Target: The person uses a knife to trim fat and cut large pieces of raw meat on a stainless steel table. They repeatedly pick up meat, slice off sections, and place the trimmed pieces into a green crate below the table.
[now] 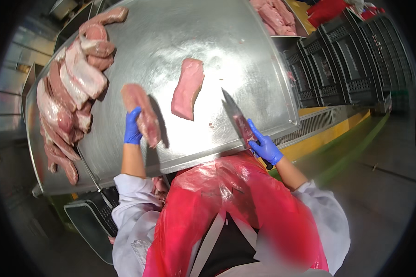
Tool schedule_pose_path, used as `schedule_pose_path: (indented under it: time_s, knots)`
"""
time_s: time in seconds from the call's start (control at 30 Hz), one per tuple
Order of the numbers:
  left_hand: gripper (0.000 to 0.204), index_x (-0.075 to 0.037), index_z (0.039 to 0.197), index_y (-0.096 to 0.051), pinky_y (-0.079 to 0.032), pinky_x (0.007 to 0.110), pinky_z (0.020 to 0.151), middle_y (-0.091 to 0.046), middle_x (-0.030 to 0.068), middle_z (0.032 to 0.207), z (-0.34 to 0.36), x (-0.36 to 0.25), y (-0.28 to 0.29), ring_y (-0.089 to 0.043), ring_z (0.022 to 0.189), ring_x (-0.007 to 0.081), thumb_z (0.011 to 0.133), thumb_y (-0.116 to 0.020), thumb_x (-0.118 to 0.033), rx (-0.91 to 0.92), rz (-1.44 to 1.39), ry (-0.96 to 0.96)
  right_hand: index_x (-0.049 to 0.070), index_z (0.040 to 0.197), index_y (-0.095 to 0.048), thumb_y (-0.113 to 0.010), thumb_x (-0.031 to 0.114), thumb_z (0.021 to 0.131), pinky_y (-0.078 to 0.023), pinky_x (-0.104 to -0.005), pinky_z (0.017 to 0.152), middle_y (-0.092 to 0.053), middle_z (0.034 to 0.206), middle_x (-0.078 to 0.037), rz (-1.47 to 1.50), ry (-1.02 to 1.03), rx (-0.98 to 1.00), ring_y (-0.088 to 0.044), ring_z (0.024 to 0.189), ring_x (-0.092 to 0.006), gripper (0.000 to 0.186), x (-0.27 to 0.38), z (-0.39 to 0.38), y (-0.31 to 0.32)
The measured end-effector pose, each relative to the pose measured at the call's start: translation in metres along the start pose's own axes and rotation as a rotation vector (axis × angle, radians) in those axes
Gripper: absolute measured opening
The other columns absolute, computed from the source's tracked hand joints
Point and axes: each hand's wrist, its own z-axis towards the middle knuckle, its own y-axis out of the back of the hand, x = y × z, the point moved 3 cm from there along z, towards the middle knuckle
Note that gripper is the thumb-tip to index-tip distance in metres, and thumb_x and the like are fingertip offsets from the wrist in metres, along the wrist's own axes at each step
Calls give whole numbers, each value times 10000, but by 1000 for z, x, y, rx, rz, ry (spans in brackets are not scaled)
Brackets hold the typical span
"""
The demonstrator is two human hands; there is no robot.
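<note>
My left hand [133, 127], in a blue glove, is closed around the edge of a long piece of raw meat [143, 111]. This piece hangs over the metal table [143, 41] and throws a shadow beside it. In my right hand [265, 148], also blue-gloved, is a knife [232, 108] with its handle in my grip and its tip pointing away over the tabletop. A reddish patch shows on the blade near the handle; whether it is meat or a reflection I cannot tell. Between my hands, a flat pink slab of meat [187, 90] lies on the metal.
A heap of raw meat pieces [69, 87] covers the table's left side. Beyond the far right corner stands a container of meat [275, 18]. Black plastic crates [342, 60] are stacked to the right. Another dark crate [90, 226] sits below the table's near left corner.
</note>
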Motion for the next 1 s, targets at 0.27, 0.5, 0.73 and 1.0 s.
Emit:
schedule_pose_path:
  time_s: [0.27, 0.5, 0.73, 1.0]
  knots:
    - [553, -37, 1253, -591, -492, 373, 958, -657, 116, 1109, 184, -204, -448, -634, 1075, 244, 946, -666, -491, 684, 160, -295, 278, 1635, -155, -568, 111, 948, -503, -310, 621, -609, 679, -92, 55, 82, -46, -533, 582, -121, 819, 9, 18, 92]
    - [1005, 29, 1485, -419, -345, 466, 1175, -461, 314, 1481, 126, 24, -328, -404, 1425, 429, 779, -789, -582, -28, 1692, -320, 262, 1633, -166, -559, 148, 945, -503, -333, 602, -618, 670, -89, 136, 117, -247, -555, 578, -136, 800, -93, -15, 163]
    - [945, 33, 1447, -357, -538, 479, 937, -612, 294, 1261, 63, 62, -201, -633, 1123, 448, 703, -819, -321, -243, 1617, 108, 256, 1631, -152, -576, 164, 944, -512, -341, 607, -656, 716, -77, 103, -170, -156, -598, 604, -163, 813, -136, -26, 200]
    - [681, 46, 1492, -415, -435, 336, 1065, -541, 137, 1412, 91, 25, -395, -544, 1263, 224, 889, -647, -168, 247, 185, -91, 266, 1632, -167, -552, 149, 943, -517, -336, 609, -626, 711, -67, 232, -11, -264, -596, 613, -146, 798, -153, 9, 223]
